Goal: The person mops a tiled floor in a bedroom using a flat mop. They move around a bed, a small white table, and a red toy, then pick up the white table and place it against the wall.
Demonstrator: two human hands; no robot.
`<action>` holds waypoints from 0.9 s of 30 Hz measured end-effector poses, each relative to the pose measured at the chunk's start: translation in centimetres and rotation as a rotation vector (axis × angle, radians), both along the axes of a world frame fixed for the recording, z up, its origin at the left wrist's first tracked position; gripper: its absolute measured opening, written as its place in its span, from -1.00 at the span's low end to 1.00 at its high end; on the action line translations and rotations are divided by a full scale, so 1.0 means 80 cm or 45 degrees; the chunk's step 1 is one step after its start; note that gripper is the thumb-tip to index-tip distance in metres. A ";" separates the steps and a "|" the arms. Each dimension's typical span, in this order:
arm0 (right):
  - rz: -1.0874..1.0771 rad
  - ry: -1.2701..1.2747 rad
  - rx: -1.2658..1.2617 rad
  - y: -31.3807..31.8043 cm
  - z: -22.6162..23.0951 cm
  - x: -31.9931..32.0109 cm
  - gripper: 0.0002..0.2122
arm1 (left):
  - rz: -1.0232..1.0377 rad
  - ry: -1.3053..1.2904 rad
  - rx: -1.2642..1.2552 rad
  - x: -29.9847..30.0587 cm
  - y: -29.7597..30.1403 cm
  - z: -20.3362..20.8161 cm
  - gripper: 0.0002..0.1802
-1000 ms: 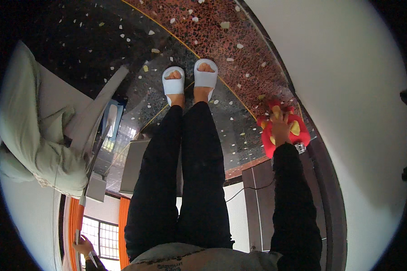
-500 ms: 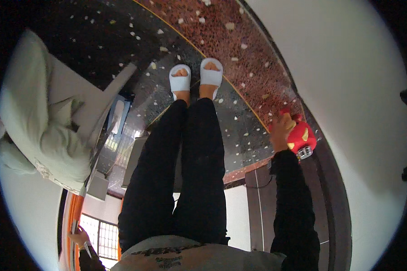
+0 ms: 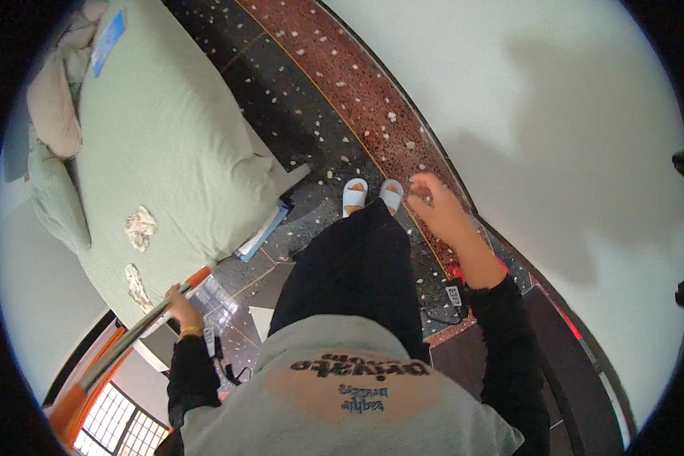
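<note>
Under left hand (image 3: pixel 185 309), pole (image 3: pixel 129 339) partly hidden.

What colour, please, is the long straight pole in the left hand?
The pole is silver and orange, clearest in head view.

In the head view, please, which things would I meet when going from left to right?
Beige soft pillow, upper crumpled cream-white cloth, bare left hand, white open-toed slippers, bare right hand.

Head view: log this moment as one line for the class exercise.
left hand: closed around orange-and-silver pole; right hand: open, holding nothing; white slippers: on feet; bed: pale-green cover, at left
</note>
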State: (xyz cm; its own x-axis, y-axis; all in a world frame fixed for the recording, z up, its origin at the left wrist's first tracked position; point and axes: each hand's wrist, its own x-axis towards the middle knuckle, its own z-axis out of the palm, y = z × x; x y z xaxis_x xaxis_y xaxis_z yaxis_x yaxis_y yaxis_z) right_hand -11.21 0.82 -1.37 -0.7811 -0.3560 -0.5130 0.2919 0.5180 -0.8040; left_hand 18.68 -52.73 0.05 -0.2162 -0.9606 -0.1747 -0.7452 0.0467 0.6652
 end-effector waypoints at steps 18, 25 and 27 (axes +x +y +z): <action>0.295 0.143 -1.092 -0.057 0.289 0.229 -0.69 | -1.323 -0.224 -0.051 0.002 0.271 -0.116 -0.72; -0.267 0.383 -1.303 0.085 0.316 0.360 -0.78 | -1.796 0.013 0.242 0.036 0.403 -0.061 -0.80; -0.223 0.468 -1.531 0.113 0.331 0.364 -0.82 | -1.843 0.184 0.240 0.026 0.443 -0.053 -0.84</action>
